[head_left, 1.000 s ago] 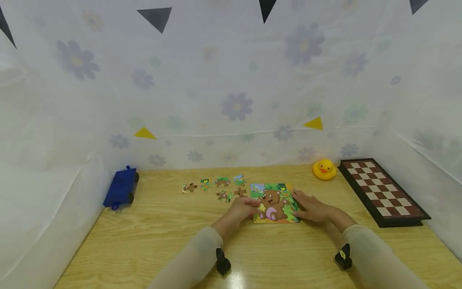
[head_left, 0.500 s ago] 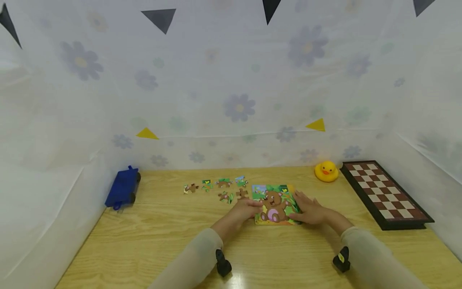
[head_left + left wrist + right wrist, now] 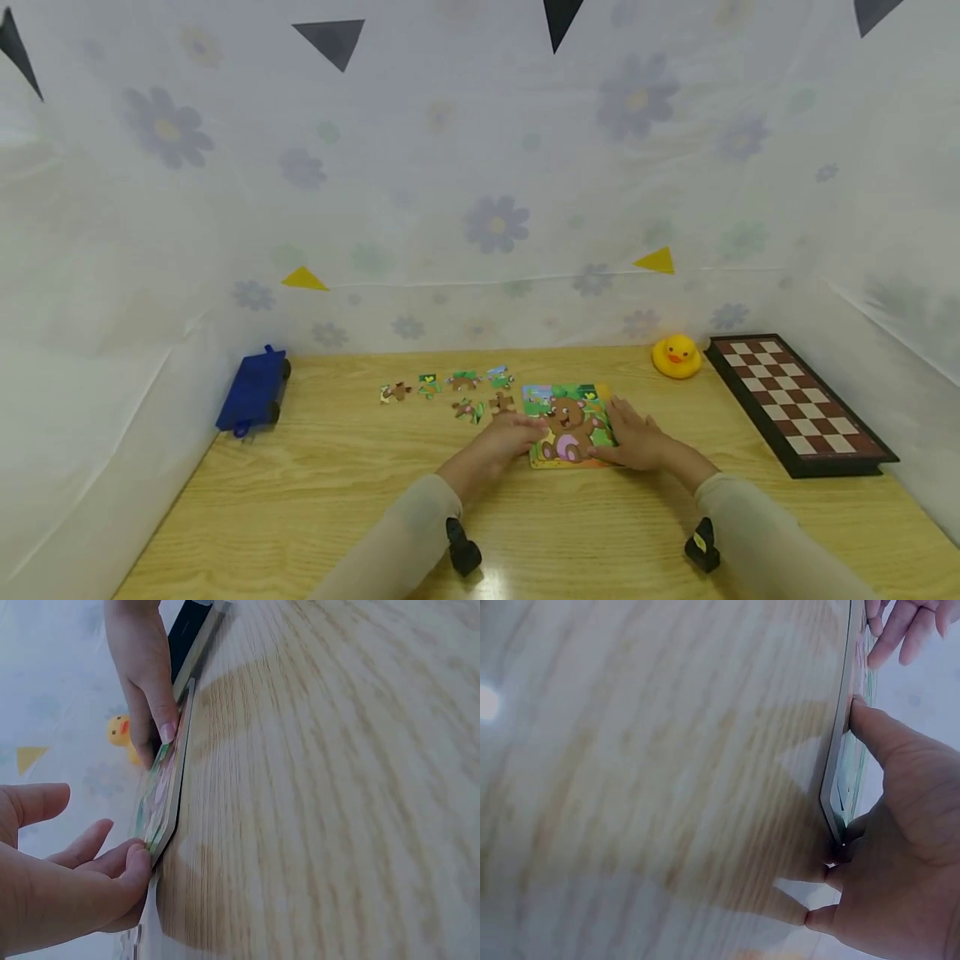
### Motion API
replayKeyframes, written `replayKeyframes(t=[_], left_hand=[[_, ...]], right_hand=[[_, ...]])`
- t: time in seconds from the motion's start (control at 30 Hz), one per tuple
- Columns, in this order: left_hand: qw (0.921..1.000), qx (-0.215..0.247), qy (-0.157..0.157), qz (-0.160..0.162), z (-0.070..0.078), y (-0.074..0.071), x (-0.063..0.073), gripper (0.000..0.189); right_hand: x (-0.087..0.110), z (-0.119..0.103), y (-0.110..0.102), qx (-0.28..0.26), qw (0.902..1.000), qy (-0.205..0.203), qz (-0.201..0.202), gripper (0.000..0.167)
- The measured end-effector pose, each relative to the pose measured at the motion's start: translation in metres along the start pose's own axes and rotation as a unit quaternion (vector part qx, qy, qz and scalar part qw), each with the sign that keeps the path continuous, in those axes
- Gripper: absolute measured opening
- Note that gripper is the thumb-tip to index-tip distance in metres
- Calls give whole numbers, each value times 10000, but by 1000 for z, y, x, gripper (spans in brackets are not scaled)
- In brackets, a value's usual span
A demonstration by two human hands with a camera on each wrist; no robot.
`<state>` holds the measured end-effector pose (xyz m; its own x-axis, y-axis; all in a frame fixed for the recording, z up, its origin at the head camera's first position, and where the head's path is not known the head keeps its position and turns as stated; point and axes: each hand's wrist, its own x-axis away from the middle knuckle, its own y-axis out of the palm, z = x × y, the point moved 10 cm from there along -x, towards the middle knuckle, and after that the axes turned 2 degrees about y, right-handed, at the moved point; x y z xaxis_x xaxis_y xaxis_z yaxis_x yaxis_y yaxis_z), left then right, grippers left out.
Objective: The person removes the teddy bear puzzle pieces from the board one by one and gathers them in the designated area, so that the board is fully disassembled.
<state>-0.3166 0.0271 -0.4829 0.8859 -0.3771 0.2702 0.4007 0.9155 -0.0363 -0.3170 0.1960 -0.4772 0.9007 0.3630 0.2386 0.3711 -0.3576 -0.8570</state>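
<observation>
The thin bear-picture board (image 3: 572, 415) is laid on the table, between the two hands. Its left edge is held in a pinch by the left hand (image 3: 495, 443), thumb and fingertips drawn together there (how far the edge is gripped from beneath cannot be told). By the right hand (image 3: 643, 442) nothing is gripped: its fingers are spread along the right side, with the thumb laid on the face.

If the two sides are pressed unevenly, the board could be skewed, or its pinched edge tipped up and let fall. The loose puzzle pieces (image 3: 465, 381) are scattered just beyond its left side; the nearest one could be knocked by the left knuckles if that hand is shifted sideways. If the right thumb is leaned on harder, the board might be dragged along.

The table (image 3: 352, 500) is faced in pale wood grain, and a bright glare is thrown on its near part. Farther off, a yellow duck (image 3: 677, 358), a checkered game board (image 3: 798, 408) and a blue toy cart (image 3: 253, 392) are placed. All is enclosed by white flowered sheeting (image 3: 420, 158), marked with dark and yellow triangles.
</observation>
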Motion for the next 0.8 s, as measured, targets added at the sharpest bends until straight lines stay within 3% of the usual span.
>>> replayKeyframes(t=[0.3,0.63,0.8], left_hand=[[9999,-148,53,9,1,-3,-1,28],[9980,495,286,-260,2,7,-2,37],[9981,362,449,-219,0,8,-2,50]], right_hand=[[1,0,1,57,10000,69,7,97],[1,3,0,-24,9999,-49,86,102],[1,4,1,-255,9994,-205,120,105]])
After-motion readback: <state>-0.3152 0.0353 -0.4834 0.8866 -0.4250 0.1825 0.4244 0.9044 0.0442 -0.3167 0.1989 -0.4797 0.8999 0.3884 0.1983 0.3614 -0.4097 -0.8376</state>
